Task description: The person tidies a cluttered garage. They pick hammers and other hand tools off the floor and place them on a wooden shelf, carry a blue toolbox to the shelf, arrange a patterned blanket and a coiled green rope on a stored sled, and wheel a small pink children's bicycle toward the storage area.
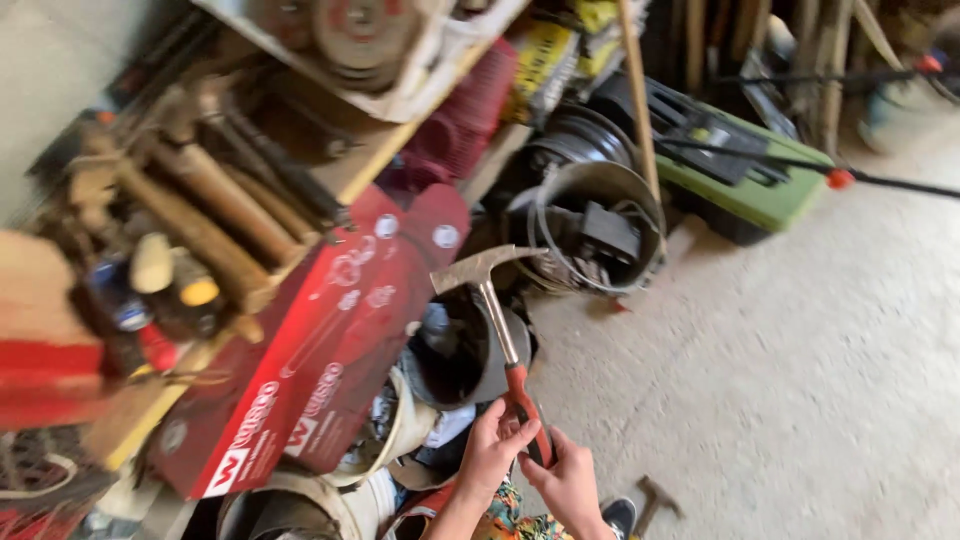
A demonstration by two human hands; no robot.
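Head view: both hands clenched on red-gripped steel hammer point(495, 330), left hand point(490, 450), right hand point(572, 485). Hammer upright over black bucket point(455, 355), beside red cardboard box point(320, 340). Judged head-heavy, rigid; grip low on rubber handle.

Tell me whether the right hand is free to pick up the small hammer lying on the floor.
Probably not as it stands: the right hand grips the red handle of the raised hammer together with the left hand. The small hammer lies close by on open floor, nothing covering it.
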